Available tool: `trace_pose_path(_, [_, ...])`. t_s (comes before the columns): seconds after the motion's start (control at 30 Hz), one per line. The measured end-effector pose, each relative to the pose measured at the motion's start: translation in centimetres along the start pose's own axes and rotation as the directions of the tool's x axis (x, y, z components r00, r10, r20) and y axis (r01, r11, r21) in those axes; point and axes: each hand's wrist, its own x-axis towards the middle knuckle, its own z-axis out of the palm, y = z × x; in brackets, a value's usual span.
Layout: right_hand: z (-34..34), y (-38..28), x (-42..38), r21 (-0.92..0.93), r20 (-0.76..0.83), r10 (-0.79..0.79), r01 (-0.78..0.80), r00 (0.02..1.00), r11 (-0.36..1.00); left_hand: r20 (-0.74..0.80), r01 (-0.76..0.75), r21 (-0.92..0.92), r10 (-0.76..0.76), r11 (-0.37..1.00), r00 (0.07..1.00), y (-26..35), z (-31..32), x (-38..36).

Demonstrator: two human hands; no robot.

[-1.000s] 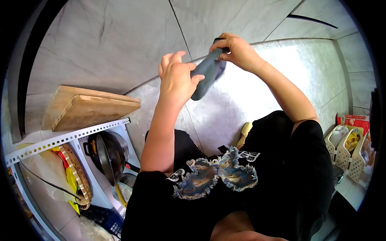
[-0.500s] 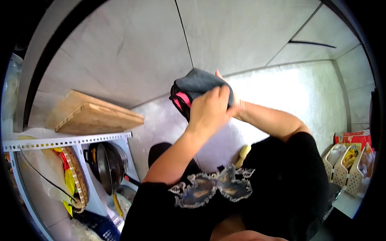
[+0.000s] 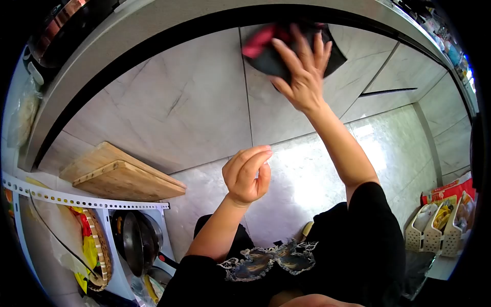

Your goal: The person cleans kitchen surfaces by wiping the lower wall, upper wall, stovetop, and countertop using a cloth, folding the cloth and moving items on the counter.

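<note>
A dark grey cloth (image 3: pixel 273 62) with black edging and a pink-red part lies against the upper part of the pale marbled panel (image 3: pixel 179 97). My right hand (image 3: pixel 306 82) holds it there, with the fingers spread over it and the arm stretched out. Both the cloth and the fingertips are smeared by motion. My left hand (image 3: pixel 247 174) hovers lower down, apart from the cloth. Its fingers are curled towards the thumb, and nothing shows between them.
Wooden boards (image 3: pixel 128 179) lean at the left. Below them a shelf rack (image 3: pixel 138 204) holds a wok (image 3: pixel 137 243) and a woven basket (image 3: pixel 102 250). White perforated bins (image 3: pixel 427 227) stand at the right. A counter edge (image 3: pixel 169 15) curves above the panel.
The cloth has gone from between both hands up to the panel under my right hand. My left hand has let go of it and stayed lower down. The view has tilted upward.
</note>
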Motion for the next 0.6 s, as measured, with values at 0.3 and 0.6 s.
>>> trace_pose_path(0.3, [8.2, -9.2, 1.2, 0.068, -0.048, -0.356, 0.358, 0.933, 0.931, -0.184, 0.002, 0.097, 0.016, 0.995, 0.983, -2.6, -1.6, -0.8])
trace_pose_path(0.6, [8.0, -10.6, 4.8, -0.045, 0.114, -0.616, 0.624, 0.779, 0.780, -0.098, -0.019, 0.247, 0.045, 0.969, 0.994, -4.7, -0.8, -2.6])
